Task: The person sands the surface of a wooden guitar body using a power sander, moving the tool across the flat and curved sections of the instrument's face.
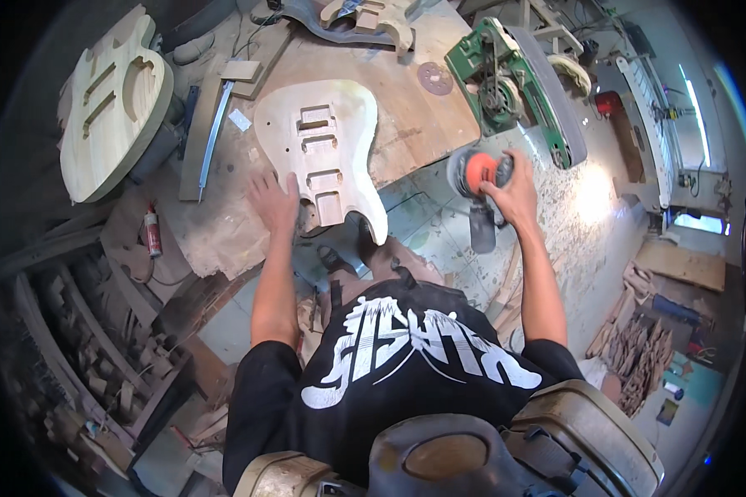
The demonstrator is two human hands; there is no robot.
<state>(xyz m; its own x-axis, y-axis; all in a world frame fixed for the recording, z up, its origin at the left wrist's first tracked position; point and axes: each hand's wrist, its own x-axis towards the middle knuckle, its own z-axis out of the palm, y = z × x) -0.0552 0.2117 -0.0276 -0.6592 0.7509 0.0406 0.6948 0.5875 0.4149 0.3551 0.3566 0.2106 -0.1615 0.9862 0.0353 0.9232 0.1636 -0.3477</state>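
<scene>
An unfinished pale wooden guitar body (pixel 319 145) with routed pockets lies flat on the plywood workbench (pixel 414 108). My left hand (pixel 271 201) rests flat on the bench with its fingers spread, touching the body's lower left edge. My right hand (pixel 514 195) grips an orange and grey handheld sander (pixel 478 172), held off the bench's right edge, above the floor.
A second cut-out guitar body (pixel 112 103) leans at the far left. A metal ruler (pixel 215 124) and wood strips lie beside it. A round sanding disc (pixel 434 78) sits on the bench. A green belt sander machine (pixel 514 83) stands at right. A red spray can (pixel 152 232) sits lower left.
</scene>
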